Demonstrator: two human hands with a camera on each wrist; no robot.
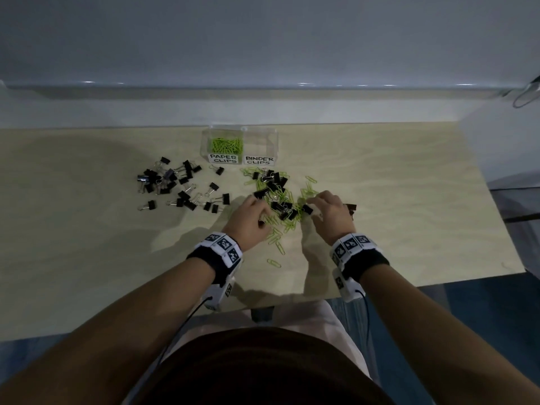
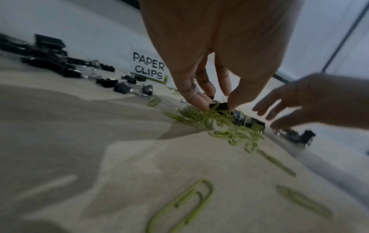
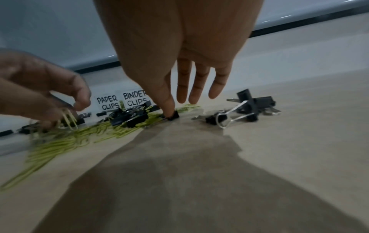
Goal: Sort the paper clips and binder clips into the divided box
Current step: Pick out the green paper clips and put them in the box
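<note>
- Clips of both kinds lie loose on the table (image 1: pixel 409 200) in front of the box (image 1: pixel 239 144), which stands at the table's far edge; that box is your landmark.
- Its left cell, labelled PAPER CLIPS, already holds a heap of green paper clips (image 1: pixel 227 145); its right cell, labelled BINDER CLIPS, looks empty, so by my reading you are well short of halfway.
- Just in front of the box lies the mixed pile (image 1: pixel 280 197), green wire and black binder clips tangled together. This is what is left to separate.
- Left of the box and nearer you, a group of black binder clips (image 1: pixel 178 185) sits apart with no green among it, set aside but not yet boxed.
- Your left hand (image 1: pixel 248 220) works the pile's near left edge. Its thumb and fingertip pinch a small black binder clip (image 2: pixel 219 106) lying among the green wire, and in the right wrist view pale wire loops seem to hang from its fingers.
- Your right hand (image 1: pixel 328 213) is at the pile's right edge: one fingertip presses on a black clip (image 3: pixel 173 115), the other fingers straight and spread, gripping nothing.
- A few binder clips (image 3: pixel 247 108) lie beyond that hand, further right of the box.
- Hard to read: both wrist views are blurred, your hands cover part of the pile, and the clear wall hides whether any clip lies flat in the right cell.
</note>
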